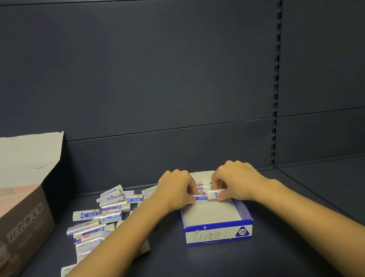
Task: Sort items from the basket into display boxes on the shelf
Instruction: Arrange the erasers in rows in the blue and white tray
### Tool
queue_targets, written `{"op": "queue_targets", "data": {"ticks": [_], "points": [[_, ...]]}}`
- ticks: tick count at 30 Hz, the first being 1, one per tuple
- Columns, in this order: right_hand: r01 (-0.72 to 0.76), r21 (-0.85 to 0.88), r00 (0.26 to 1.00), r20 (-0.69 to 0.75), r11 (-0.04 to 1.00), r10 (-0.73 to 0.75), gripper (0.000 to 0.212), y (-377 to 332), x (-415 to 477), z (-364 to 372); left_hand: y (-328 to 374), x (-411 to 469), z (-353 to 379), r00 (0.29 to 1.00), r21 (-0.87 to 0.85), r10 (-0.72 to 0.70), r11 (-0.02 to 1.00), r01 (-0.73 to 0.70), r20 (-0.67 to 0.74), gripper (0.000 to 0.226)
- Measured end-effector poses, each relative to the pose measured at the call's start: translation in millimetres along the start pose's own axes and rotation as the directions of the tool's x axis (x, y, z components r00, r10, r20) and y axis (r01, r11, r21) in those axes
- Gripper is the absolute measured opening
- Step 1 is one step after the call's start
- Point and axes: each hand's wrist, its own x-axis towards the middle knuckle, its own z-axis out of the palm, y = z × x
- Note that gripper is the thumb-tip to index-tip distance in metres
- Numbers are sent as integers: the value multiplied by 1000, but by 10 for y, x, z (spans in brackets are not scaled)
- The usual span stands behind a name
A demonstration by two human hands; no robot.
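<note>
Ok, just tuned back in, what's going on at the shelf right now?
A person is filling the blue display box with erasers. The left hand pinches a blue-label eraser and the right hand pinches a white eraser, both at the box's back row; its front half is bare. Loose erasers lie on the shelf to its left, near a brown carton.

Background: dark grey back panel [145, 73], seamed horizontally – slotted upright strip [277, 56] at far right.
</note>
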Motion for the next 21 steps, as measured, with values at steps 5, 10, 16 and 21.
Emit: {"op": "queue_targets", "data": {"ticks": [5, 10, 16, 21], "points": [[23, -49, 1000, 18, 999, -22, 26, -29, 50, 61, -2, -9, -8, 1000, -18, 14, 1000, -14, 7, 26], [35, -75, 999, 12, 997, -34, 24, -38, 64, 57, -2, 6, -18, 1000, -19, 14, 1000, -14, 22, 26], [28, -106, 1000, -5, 994, -29, 23, -62, 81, 79, -5, 21, 20, 1000, -8, 9, 1000, -9, 16, 25], [19, -144, 1000, 26, 989, -15, 27, -92, 81, 39, -20, -41, -7, 999, -10, 30, 999, -30, -36, 24]]}}
